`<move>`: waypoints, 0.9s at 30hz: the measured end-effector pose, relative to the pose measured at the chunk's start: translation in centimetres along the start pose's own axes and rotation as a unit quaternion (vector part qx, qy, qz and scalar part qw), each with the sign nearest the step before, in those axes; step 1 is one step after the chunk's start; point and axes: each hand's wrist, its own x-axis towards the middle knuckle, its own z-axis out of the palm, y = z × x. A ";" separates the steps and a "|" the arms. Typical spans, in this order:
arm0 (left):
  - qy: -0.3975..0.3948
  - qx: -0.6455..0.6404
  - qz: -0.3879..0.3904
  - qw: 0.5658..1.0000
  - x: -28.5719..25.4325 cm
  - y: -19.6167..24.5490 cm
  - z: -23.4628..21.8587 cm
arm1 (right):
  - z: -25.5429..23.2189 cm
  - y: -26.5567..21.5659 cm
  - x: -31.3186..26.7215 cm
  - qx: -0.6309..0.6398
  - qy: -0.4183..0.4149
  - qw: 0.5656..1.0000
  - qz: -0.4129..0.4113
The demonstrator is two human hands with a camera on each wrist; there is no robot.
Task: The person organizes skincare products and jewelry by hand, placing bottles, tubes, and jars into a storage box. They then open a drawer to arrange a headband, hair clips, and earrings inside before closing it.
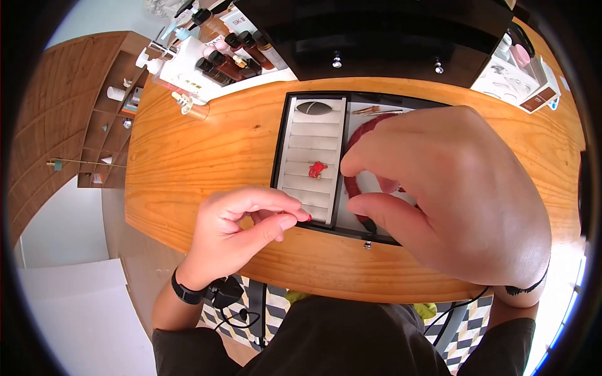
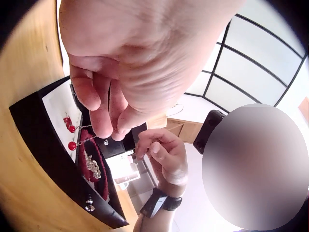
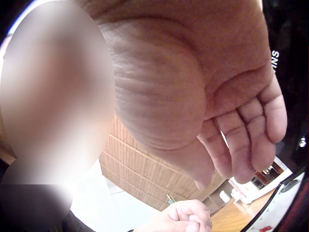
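Note:
My left hand (image 1: pixel 233 227) pinches two thin chains between thumb and fingertips, over the front of the jewellery drawer. A red bead (image 2: pixel 72 145) hangs on one chain and another red bead (image 2: pixel 72 129) on the second, as the left wrist view shows. My right hand (image 1: pixel 461 182) hovers over the drawer's right compartment, thumb apart from the loosely bent fingers, with nothing seen in it. Below the left hand lie padded ring slots (image 1: pixel 307 152) holding a small red ornament (image 1: pixel 316 170). Partly hidden under the right hand is a dark red band (image 1: pixel 352 187); a silver chain (image 2: pixel 92 167) lies beside it.
A black cabinet (image 1: pixel 376 37) with two knobs stands behind the drawer. Brown bottles (image 1: pixel 222 64) fill a white box (image 1: pixel 194 81) at back left, near a small capped bottle (image 1: pixel 191 106). Another white box (image 1: pixel 511 78) stands at back right. The wooden table (image 1: pixel 200 150) surrounds the drawer.

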 end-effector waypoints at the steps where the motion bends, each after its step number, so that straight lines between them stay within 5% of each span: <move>1: 0.001 0.000 0.000 1.000 0.1 0.0 -0.2 | 0.1 0.1 0.0 0.011 0.008 1.000 -0.013; 4: 0.004 0.054 -0.008 0.999 0.9 -0.4 -0.6 | -1.3 -4.1 1.6 -0.169 -0.042 0.985 -0.010; 11: 0.033 0.023 -0.056 0.998 2.5 -2.2 -1.8 | -1.8 -2.0 0.9 -0.117 -0.068 0.991 0.002; 17: 0.035 0.035 -0.070 0.996 3.5 -2.7 -2.2 | -1.3 -2.1 0.4 -0.193 -0.040 0.980 0.016; 26: 0.075 0.174 0.027 0.982 4.5 -1.7 -1.9 | -2.4 -1.4 1.0 -0.110 -0.070 0.991 -0.007; 27: 0.012 0.253 0.111 0.961 4.6 -1.6 -2.3 | -2.4 -1.3 0.9 -0.103 -0.055 0.993 -0.009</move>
